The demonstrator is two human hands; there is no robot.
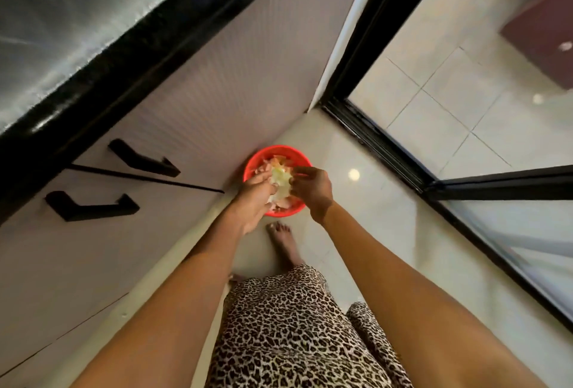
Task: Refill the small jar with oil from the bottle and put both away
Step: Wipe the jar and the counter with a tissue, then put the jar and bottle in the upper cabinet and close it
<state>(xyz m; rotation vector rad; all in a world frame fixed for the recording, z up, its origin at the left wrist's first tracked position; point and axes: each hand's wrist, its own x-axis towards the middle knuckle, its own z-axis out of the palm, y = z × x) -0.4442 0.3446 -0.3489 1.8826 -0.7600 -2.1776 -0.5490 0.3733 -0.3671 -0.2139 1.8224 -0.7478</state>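
A red bowl sits on the floor against the cabinet base, filled with pale and pinkish scraps. Above it, my left hand and my right hand hold a crumpled pale, yellowish-white piece between them. My left hand cups it from below and my right hand pinches its edge. No jar or oil bottle is in view.
Grey cabinet doors with black handles and a black countertop edge run along the left. A black-framed sliding glass door stands at the right. My bare foot rests on the glossy tiled floor near the bowl.
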